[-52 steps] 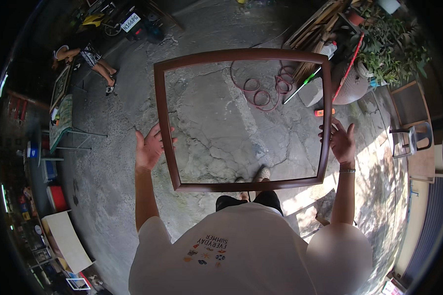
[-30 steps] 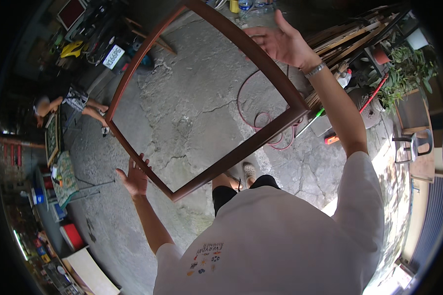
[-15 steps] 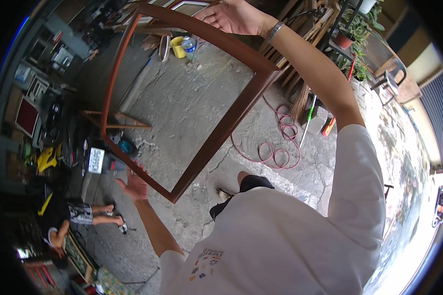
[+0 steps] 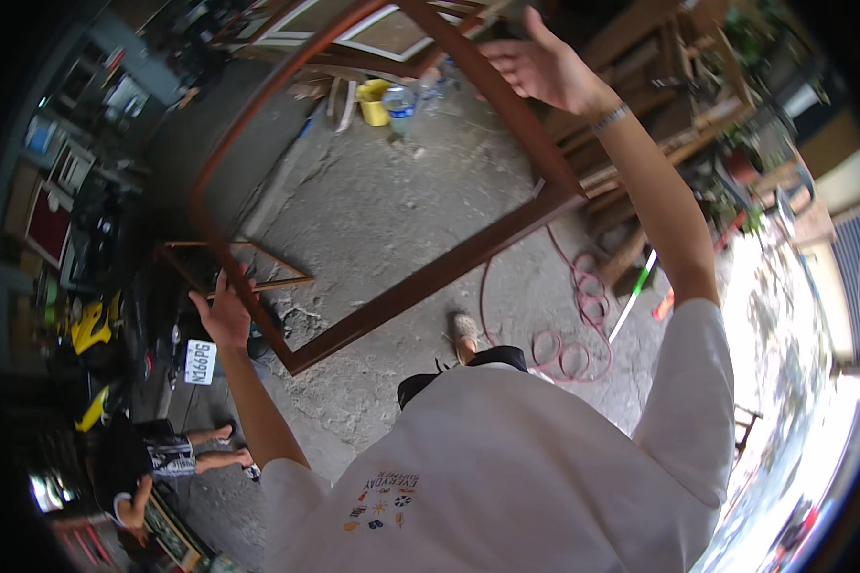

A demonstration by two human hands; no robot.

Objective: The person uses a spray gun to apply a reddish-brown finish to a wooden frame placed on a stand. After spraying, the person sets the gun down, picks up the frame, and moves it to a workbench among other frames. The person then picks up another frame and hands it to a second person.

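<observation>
A large reddish-brown wooden frame [image 4: 440,272], with no panel in it, is held up in front of me, tilted. On its left side my left hand [image 4: 225,315] supports the rail, fingers behind the wood and thumb apart. My right hand [image 4: 554,76] bears against the opposite rail, its fingertips at the wood and its thumb raised away. Concrete floor shows through the opening of the frame.
A small wooden frame [image 4: 282,272] stands at left beside a parked motorcycle. A pink hose [image 4: 573,353] lies coiled at right, near stacked timber [image 4: 626,229]. Far ahead are a yellow pail [image 4: 374,103] and more frames [image 4: 354,43]. Another person [image 4: 124,477] sits at lower left.
The wooden frame has turned and swung, its near corner going left and its right corner moving right and down. Both hands have moved along with it. One of my feet now shows.
</observation>
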